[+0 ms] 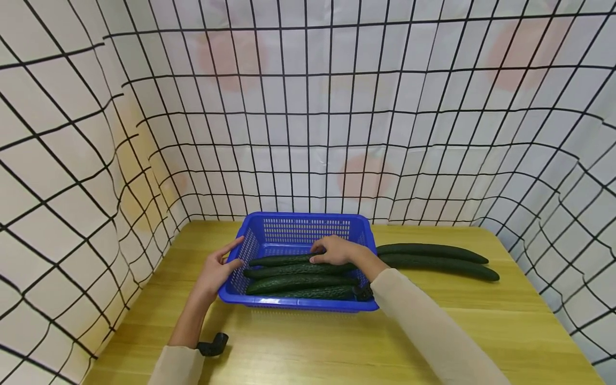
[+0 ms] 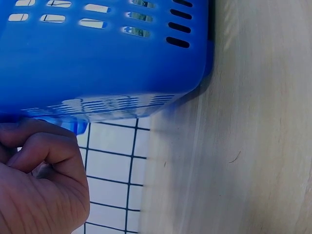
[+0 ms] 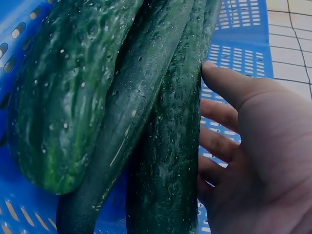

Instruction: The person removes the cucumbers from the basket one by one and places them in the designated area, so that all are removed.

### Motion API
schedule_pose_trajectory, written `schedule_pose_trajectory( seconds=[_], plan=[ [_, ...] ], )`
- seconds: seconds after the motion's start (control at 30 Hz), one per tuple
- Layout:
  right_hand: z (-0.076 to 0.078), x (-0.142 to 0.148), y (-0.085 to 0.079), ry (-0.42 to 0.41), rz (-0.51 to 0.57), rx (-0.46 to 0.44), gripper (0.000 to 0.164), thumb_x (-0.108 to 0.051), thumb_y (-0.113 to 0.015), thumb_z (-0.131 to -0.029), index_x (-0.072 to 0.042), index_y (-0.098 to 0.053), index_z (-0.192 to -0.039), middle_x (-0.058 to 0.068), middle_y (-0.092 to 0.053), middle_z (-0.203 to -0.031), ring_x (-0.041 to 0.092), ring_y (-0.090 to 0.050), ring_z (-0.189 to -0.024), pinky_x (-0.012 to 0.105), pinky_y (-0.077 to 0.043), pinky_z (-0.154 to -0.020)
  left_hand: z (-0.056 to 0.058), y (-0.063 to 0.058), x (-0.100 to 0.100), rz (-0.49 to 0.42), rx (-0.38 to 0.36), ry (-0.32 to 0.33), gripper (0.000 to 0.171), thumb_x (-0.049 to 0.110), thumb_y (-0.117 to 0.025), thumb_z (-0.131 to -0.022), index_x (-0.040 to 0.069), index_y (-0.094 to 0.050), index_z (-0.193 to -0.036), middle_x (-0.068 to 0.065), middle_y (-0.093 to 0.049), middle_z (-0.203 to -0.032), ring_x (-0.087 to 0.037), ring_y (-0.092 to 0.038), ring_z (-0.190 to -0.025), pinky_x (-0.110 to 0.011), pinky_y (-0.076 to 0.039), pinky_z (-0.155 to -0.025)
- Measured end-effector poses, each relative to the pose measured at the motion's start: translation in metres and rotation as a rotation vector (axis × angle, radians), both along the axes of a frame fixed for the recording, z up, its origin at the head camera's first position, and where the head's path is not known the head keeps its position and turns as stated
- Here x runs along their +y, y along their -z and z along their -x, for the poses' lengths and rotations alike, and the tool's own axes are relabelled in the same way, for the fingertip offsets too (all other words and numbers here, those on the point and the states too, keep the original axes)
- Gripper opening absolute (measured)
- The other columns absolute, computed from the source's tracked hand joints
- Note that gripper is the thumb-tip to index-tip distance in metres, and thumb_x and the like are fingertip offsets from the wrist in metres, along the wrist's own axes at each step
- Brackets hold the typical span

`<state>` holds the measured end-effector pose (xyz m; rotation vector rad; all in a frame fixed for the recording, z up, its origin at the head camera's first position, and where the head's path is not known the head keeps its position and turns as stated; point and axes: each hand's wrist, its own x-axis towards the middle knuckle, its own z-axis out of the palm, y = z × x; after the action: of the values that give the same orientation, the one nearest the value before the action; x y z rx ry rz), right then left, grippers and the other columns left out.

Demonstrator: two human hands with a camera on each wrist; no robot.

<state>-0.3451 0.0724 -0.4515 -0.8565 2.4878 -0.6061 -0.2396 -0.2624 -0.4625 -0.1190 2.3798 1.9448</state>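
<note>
A blue plastic basket (image 1: 298, 303) with slotted walls holds several dark green cucumbers (image 1: 300, 283) lying side by side, lengthwise. At its left rim, my left hand (image 1: 214, 272) grips the edge between thumb and fingers; the left wrist view shows that hand (image 2: 44, 180) with curled fingers just under the basket's corner. Inside the basket, my right hand (image 1: 337, 251) holds the rearmost cucumber (image 1: 279, 260), thumb on the near side and fingers beyond. In the right wrist view, the thumb (image 3: 226, 80) lies along the cucumbers' edge, with the other fingertips partly hidden behind them.
Two more cucumbers (image 1: 433, 258) lie on the wooden table (image 1: 289, 347) right of the basket, their left ends close to its wall. Black wire grid (image 1: 329, 123) over white sheeting encloses the table's back and sides. A black wrist device (image 1: 214, 345) sits by the left sleeve.
</note>
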Motion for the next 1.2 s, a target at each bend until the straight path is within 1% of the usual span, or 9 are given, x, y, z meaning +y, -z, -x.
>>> schedule_pose_trajectory(
  seconds=[0.13,0.33,0.47,0.57,0.7,0.77,0.9,1.1,1.2],
  plan=[
    [0.001,0.001,0.002,0.015,0.000,0.016,0.044,-0.039,-0.064,-0.101,-0.014,-0.066,-0.137,0.009,-0.064,-0.140,0.028,-0.059,-0.132,0.048,-0.051,-0.108,0.001,0.000,0.002,-0.014,-0.001,0.006,0.064,0.008,-0.061,-0.099,0.029,-0.045,-0.158,-0.034,-0.053,-0.145,-0.040,-0.072,-0.106,-0.050,-0.064,-0.075],
    [0.003,0.000,0.002,0.011,0.030,0.088,0.039,-0.038,-0.070,-0.098,-0.014,-0.070,-0.128,0.009,-0.066,-0.135,0.029,-0.060,-0.128,0.048,-0.052,-0.107,0.001,0.001,0.004,-0.028,-0.002,0.010,0.064,0.008,-0.061,-0.099,0.028,-0.043,-0.158,-0.034,-0.051,-0.147,-0.043,-0.068,-0.114,-0.052,-0.064,-0.080],
    [0.003,-0.002,0.001,0.030,0.050,0.092,0.037,-0.038,-0.073,-0.096,-0.016,-0.070,-0.126,0.007,-0.067,-0.133,0.027,-0.060,-0.128,0.048,-0.051,-0.108,0.001,0.000,0.003,-0.022,0.001,0.010,0.064,0.009,-0.061,-0.100,0.028,-0.043,-0.159,-0.034,-0.049,-0.149,-0.044,-0.067,-0.118,-0.052,-0.063,-0.081],
    [0.003,-0.005,0.002,0.036,0.086,0.084,0.035,-0.037,-0.073,-0.096,-0.017,-0.071,-0.124,0.006,-0.068,-0.132,0.027,-0.060,-0.128,0.047,-0.050,-0.109,-0.001,0.000,0.001,-0.016,-0.005,0.001,0.064,0.009,-0.061,-0.100,0.029,-0.044,-0.158,-0.033,-0.050,-0.148,-0.041,-0.069,-0.113,-0.051,-0.064,-0.079],
    [0.001,-0.007,0.003,0.025,0.136,0.070,0.038,-0.036,-0.071,-0.097,-0.016,-0.070,-0.129,0.007,-0.067,-0.135,0.028,-0.059,-0.130,0.049,-0.050,-0.110,-0.002,0.001,-0.002,-0.008,-0.005,-0.007,0.064,0.009,-0.061,-0.100,0.028,-0.044,-0.158,-0.034,-0.052,-0.146,-0.037,-0.072,-0.106,-0.049,-0.065,-0.076],
    [0.001,-0.006,0.003,0.017,0.150,0.074,0.040,-0.035,-0.070,-0.098,-0.015,-0.069,-0.133,0.008,-0.066,-0.138,0.029,-0.058,-0.132,0.050,-0.049,-0.111,-0.002,0.002,-0.002,-0.004,-0.003,-0.001,0.064,0.009,-0.060,-0.100,0.027,-0.043,-0.158,-0.035,-0.051,-0.146,-0.037,-0.072,-0.107,-0.049,-0.065,-0.076],
    [0.001,-0.004,0.001,0.003,0.165,0.087,0.043,-0.033,-0.068,-0.100,-0.016,-0.066,-0.138,0.008,-0.062,-0.143,0.030,-0.055,-0.136,0.050,-0.047,-0.113,-0.002,0.003,-0.002,-0.008,-0.005,0.005,0.064,0.010,-0.061,-0.100,0.027,-0.043,-0.159,-0.035,-0.051,-0.146,-0.041,-0.071,-0.109,-0.051,-0.064,-0.077],
    [0.001,-0.003,-0.006,-0.002,0.173,0.115,0.043,-0.033,-0.065,-0.101,-0.015,-0.064,-0.140,0.007,-0.061,-0.144,0.029,-0.055,-0.136,0.051,-0.047,-0.112,-0.001,0.001,0.001,-0.003,-0.002,0.009,0.065,0.010,-0.061,-0.100,0.028,-0.043,-0.159,-0.034,-0.049,-0.148,-0.043,-0.069,-0.114,-0.052,-0.064,-0.079],
    [0.000,-0.003,-0.011,0.006,0.172,0.126,0.043,-0.033,-0.065,-0.102,-0.016,-0.064,-0.141,0.007,-0.061,-0.144,0.029,-0.055,-0.135,0.051,-0.048,-0.112,0.000,-0.001,0.002,-0.002,0.003,0.009,0.064,0.010,-0.061,-0.100,0.027,-0.043,-0.159,-0.034,-0.049,-0.148,-0.043,-0.068,-0.114,-0.052,-0.064,-0.079]
  ],
)
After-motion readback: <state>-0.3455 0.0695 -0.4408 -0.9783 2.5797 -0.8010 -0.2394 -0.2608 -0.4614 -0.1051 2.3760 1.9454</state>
